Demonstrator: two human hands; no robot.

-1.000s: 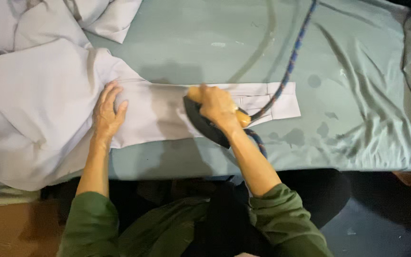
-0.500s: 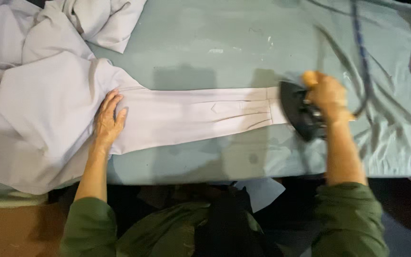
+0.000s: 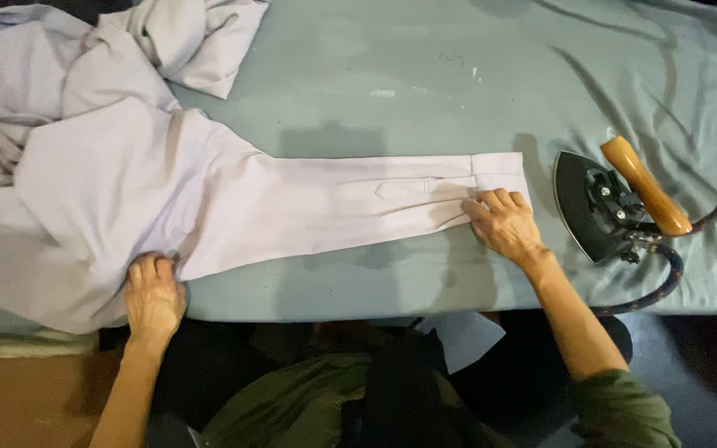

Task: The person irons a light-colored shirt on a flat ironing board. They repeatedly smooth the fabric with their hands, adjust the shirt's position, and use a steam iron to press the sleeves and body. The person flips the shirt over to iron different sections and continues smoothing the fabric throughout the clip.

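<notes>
I see my left hand [image 3: 154, 294] low on the left, palm down, fingers together and pointing away from me, forearm bare and running straight back. My right hand [image 3: 504, 224] lies flat further out, fingers [image 3: 491, 202] bent slightly and angled leftward, arm stretched forward, green sleeve pushed up near the elbow.

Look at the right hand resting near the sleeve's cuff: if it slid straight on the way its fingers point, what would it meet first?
The right hand points up and leftward, so it would first meet the pale lilac shirt sleeve its fingertips already touch near the cuff, not the iron to its right.
</notes>
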